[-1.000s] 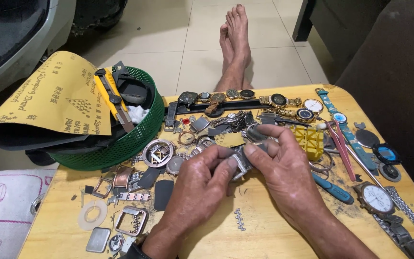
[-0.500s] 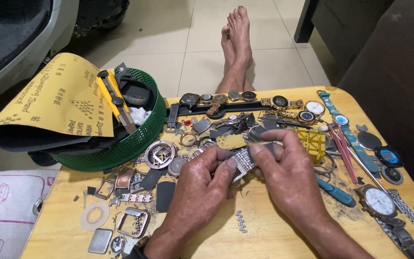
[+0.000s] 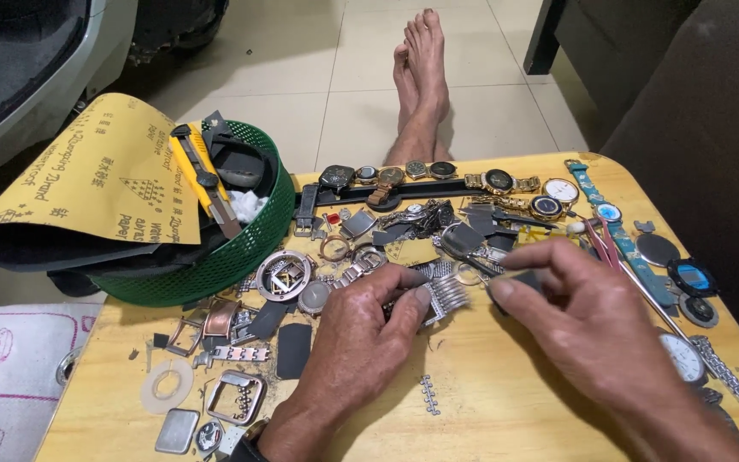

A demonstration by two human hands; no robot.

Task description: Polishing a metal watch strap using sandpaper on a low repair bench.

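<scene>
Left hand [image 3: 361,329] — palm down over the counter [image 3: 489,411], thumb and forefinger closed on one end of a silver watch band [image 3: 445,295]; the band's ribbed links jut from the fingertips toward the right, its long axis running roughly left to right, and whether the free end rests on the counter cannot be told. Right hand [image 3: 596,325] — just right of the band's free end, apart from it by a narrow gap; fingers curled and pinched on a small dark piece [image 3: 519,281], whose kind cannot be told. The left hand holds the band; the right is the one free to meet its open end. Both forearms enter from the lower edge, wrists low. Outward: a short loose link strip [image 3: 427,394] lies near the left wrist; watch cases and buckles scatter to the left; a row of watches [image 3: 438,175] lines the far edge; a green basket [image 3: 241,248] holds a yellow knife [image 3: 203,180] and a sandpaper sheet [image 3: 87,184].
</scene>
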